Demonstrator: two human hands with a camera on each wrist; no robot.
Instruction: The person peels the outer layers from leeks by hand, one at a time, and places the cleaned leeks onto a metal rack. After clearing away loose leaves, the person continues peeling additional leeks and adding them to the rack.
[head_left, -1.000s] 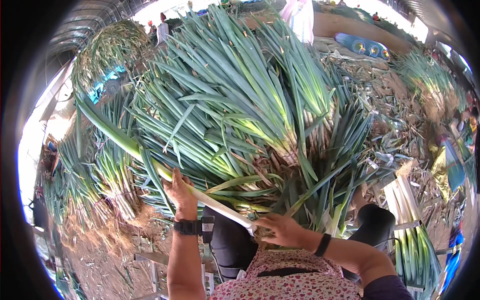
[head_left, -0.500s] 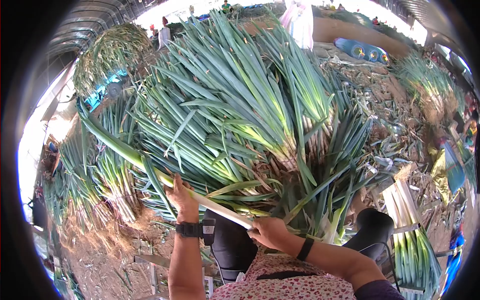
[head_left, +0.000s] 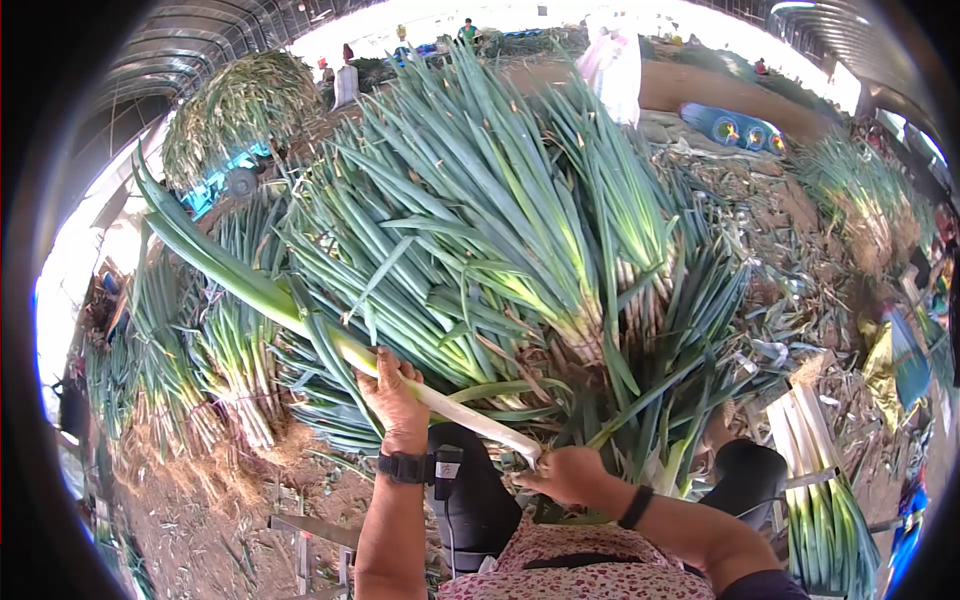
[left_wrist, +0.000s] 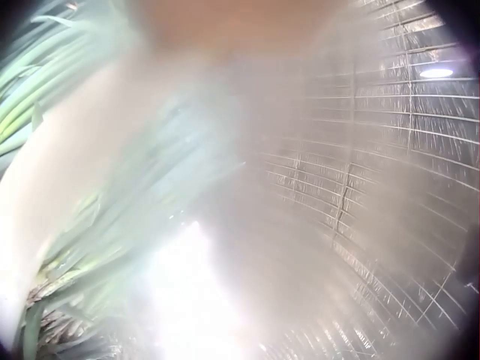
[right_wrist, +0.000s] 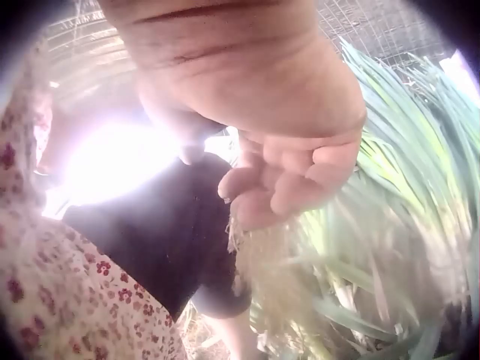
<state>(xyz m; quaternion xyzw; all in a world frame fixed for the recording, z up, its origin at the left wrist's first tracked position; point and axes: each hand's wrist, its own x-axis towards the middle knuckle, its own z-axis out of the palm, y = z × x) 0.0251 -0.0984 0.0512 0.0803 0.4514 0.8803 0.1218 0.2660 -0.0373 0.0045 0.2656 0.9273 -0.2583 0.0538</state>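
One long green onion (head_left: 475,418) slants across the person's lap, its green leaves up to the left and its white root end down to the right. The left hand (head_left: 396,405) grips its shaft about midway. At the root end is the right hand (head_left: 578,476), fingers curled. In the right wrist view, pale stringy roots (right_wrist: 262,251) hang from under those curled fingertips. The same shaft (left_wrist: 52,161) shows large and blurred in the left wrist view.
A big heap of green onions (head_left: 500,200) lies just ahead. Tied bundles (head_left: 240,360) stand at left. Trimmed onions (head_left: 815,450) rest on a metal rack at right, near a yellow sack (head_left: 882,365). Leaf scraps (head_left: 770,250) litter the ground.
The right hand moved left to close over the root end, then shifted back right, leaving the white tip showing. The left hand and onion shifted slightly right and down in view.
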